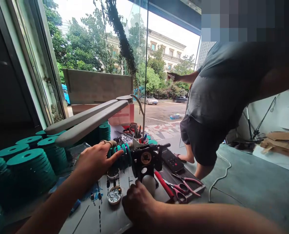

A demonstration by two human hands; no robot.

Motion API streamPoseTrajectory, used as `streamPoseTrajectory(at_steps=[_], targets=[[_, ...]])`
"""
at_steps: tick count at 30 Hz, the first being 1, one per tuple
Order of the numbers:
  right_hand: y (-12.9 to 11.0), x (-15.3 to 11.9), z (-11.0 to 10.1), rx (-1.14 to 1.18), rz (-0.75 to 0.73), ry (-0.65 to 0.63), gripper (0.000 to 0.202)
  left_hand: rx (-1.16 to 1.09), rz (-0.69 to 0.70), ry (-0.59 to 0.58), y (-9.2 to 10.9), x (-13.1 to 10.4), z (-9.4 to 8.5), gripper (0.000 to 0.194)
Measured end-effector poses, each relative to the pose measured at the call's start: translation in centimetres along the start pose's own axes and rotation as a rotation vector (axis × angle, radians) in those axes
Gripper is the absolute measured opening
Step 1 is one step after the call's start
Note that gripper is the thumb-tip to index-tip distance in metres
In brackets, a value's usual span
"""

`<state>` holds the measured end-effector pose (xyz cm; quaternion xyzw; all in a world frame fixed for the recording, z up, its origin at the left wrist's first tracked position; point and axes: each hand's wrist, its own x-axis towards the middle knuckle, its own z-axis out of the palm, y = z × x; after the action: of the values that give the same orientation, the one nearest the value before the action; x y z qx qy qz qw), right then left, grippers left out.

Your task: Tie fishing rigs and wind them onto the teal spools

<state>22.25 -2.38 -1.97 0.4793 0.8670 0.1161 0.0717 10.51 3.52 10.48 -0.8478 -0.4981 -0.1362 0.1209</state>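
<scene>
A black winding device (146, 159) with a round tan disc on its side stands on the work table. From its left side sticks out a row of green spools (127, 154), and my left hand (98, 159) curls over them, thumb along the near side. Below the device, beside a pale rounded part (148, 186), my right hand (139, 201) is closed in a fist; what it holds is hidden. Beaded dark strands (100, 208) hang under the spools. Between my hands sits a small round dish of silvery beads (114, 195).
Stacks of green spools (29, 169) stand at left beneath a white lamp (93, 120). Pink-handled scissors (178, 190), pliers (189, 183) and a phone (172, 161) lie at right. Behind is a pen cup (138, 141). Another person (215, 97) stands at right, above a floor cable (222, 175).
</scene>
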Motion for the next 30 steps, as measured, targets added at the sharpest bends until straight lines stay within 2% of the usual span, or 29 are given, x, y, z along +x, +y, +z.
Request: streamPoseTrajectory(at_steps=[3,5,6,9,13,21,26,30], targets=[[1.6,-2.7,-3.3,0.187,0.071,0.165,0.017,0.002,-0.015,-0.004,0.1,0.0,0.1,0.06],[3.0,-4.0,-5.6,0.279,0.133,0.23,0.011,-0.002,-0.016,-0.006,0.2,-0.1,0.1,0.059],[3.7,-4.4,-6.5,0.323,0.152,0.266,0.005,-0.005,-0.016,-0.005,0.2,-0.1,0.1,0.059],[5.6,-4.2,-8.4,0.464,0.178,0.281,0.017,-0.008,-0.014,-0.006,0.2,-0.1,0.0,0.058],[6.7,-2.5,-8.7,0.568,0.216,0.249,0.024,-0.007,0.009,-0.005,0.1,-0.1,0.0,0.059],[5.6,-1.7,-8.1,0.314,0.335,0.301,0.025,-0.045,-0.008,-0.042,0.0,0.1,0.1,0.063],[5.4,-1.8,-8.6,0.319,0.364,0.33,0.026,-0.067,-0.007,-0.059,-0.2,0.3,0.1,0.065],[5.6,-1.6,-8.6,0.319,0.341,0.306,0.027,-0.08,-0.002,-0.076,-0.3,0.5,0.0,0.065]])
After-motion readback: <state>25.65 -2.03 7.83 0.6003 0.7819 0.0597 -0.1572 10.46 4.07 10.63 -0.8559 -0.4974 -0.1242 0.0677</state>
